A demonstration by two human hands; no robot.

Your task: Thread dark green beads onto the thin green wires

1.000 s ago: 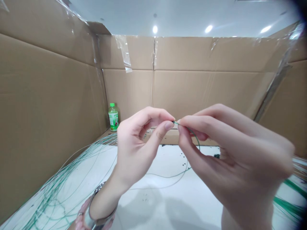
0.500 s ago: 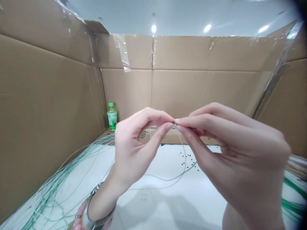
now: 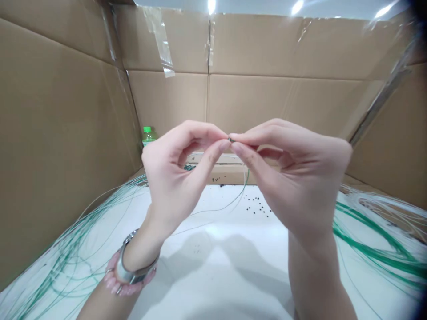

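Observation:
Fingertip to fingertip, my left hand [image 3: 182,171] and my right hand [image 3: 293,173] meet in a pinch above the white surface [image 3: 213,280]. Between them sits a tiny dark green piece [image 3: 231,139], held by both thumbs and index fingers. A thin green wire [image 3: 246,181] and a pale wire hang behind my right fingers and curve down to the left. How the wires join the small piece is hidden by the fingertips. My left wrist carries a watch and a pink bead bracelet [image 3: 128,284].
Cardboard walls [image 3: 253,102] stand at the back and sides. Green and white wires [image 3: 66,258] spread on the left; a coiled green bundle [image 3: 376,249] lies right. Several small black pieces [image 3: 256,206] dot the surface. A green-capped bottle [image 3: 147,135] stands back left.
Both hands appear higher and further left in the view, still pinched together. The view has tilted down, showing more of my forearms and the wire bundle on the right.

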